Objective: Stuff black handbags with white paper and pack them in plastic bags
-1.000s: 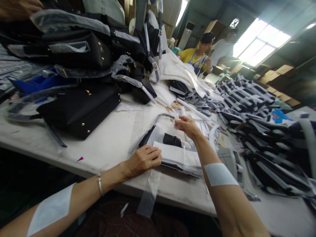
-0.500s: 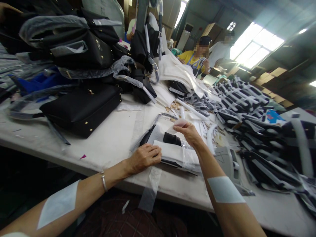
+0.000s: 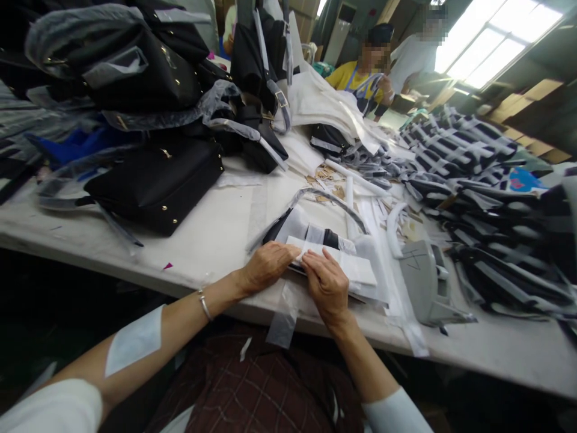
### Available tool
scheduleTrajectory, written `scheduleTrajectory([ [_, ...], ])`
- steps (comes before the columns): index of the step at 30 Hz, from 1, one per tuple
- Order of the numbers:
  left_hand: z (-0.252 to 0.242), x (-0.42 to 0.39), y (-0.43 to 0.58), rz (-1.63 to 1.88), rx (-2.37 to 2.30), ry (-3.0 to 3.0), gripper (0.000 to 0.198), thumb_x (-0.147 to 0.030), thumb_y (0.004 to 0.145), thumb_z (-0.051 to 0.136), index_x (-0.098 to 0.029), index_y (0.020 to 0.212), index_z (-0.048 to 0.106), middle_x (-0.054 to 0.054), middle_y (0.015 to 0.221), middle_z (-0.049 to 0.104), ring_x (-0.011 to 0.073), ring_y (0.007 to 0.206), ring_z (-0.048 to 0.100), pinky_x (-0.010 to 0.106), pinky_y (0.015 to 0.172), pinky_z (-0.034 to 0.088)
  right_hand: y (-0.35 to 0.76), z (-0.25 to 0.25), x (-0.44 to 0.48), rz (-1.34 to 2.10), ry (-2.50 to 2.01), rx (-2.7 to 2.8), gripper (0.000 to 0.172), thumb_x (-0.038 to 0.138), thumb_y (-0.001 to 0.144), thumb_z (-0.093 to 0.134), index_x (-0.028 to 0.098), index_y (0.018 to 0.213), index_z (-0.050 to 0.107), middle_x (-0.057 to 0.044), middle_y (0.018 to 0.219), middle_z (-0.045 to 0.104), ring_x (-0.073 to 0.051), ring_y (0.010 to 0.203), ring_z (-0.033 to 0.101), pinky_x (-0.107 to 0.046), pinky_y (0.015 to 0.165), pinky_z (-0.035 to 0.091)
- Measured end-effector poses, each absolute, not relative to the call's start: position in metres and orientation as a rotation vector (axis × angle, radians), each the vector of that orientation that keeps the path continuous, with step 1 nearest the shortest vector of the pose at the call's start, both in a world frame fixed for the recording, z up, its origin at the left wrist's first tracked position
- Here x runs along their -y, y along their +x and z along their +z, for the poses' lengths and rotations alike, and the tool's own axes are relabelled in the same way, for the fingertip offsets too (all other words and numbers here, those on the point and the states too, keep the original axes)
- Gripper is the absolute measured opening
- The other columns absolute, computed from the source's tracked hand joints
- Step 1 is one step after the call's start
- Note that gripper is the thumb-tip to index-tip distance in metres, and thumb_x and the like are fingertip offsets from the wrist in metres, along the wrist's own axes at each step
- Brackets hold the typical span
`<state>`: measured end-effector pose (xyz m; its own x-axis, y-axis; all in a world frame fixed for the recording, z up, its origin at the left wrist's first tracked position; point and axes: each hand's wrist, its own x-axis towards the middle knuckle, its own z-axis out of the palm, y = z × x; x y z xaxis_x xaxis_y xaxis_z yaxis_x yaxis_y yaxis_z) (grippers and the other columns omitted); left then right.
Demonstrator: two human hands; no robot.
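At the tabletop's (image 3: 216, 240) 6 o'clock edge, the left hand (image 3: 269, 264) pinches the sheet's (image 3: 349, 267) 9 o'clock end while the right hand (image 3: 327, 287) presses flat on it; the loose film (image 3: 282, 322) beneath could slip and skew the wrap.

White rectangular sheet (image 3: 356, 270), flat, lying across a black strap piece (image 3: 332, 239) in clear plastic, near front edge of tabletop (image 3: 216, 234). Its near end sits under left hand (image 3: 267, 266) & right hand (image 3: 327, 287).

right hand (image 3: 327, 284) now down on white piece (image 3: 347, 264)
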<state>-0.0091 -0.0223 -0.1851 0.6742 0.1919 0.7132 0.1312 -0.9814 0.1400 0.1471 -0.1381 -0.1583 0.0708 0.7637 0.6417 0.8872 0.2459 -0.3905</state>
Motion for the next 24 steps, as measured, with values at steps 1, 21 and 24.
scheduleTrajectory([
  [1, -0.186, 0.022, -0.009, 1.188, -0.271, 2.807, 0.032, -0.011, 0.1, 0.036, -0.011, 0.128, 0.052, 0.01, 0.109, 0.072, 0.0172, 0.102, 0.067, 0.032, 0.088, 0.053, 0.147, -0.158, 0.139, -0.195, -1.517, 1.714, 0.02, 0.014, 0.093, 0.06, 0.024, 0.105, 0.072, -0.005, 0.101, 0.078, -0.021, 0.102, 0.072, -0.047, 0.108, 0.048],
  [21, -0.184, 0.018, -0.012, 1.046, -0.147, 2.87, 0.031, -0.024, 0.105, 0.041, -0.025, 0.128, 0.062, 0.003, 0.125, 0.07, 0.0146, 0.113, 0.064, 0.03, 0.09, 0.045, 0.149, -0.15, 0.198, -0.14, -1.382, 1.887, 0.037, 0.011, 0.088, 0.064, 0.027, 0.121, 0.068, -0.006, 0.107, 0.076, -0.024, 0.107, 0.07, -0.046, 0.101, 0.056],
  [24, -0.187, 0.018, -0.012, 1.043, -0.126, 2.897, 0.032, -0.024, 0.105, 0.041, -0.026, 0.128, 0.062, 0.003, 0.127, 0.07, 0.0148, 0.115, 0.064, 0.03, 0.091, 0.044, 0.144, -0.164, 0.228, -0.111, -1.49, 2.087, 0.044, 0.014, 0.089, 0.062, 0.026, 0.131, 0.061, -0.007, 0.122, 0.071, -0.028, 0.123, 0.061, -0.053, 0.109, 0.048],
])
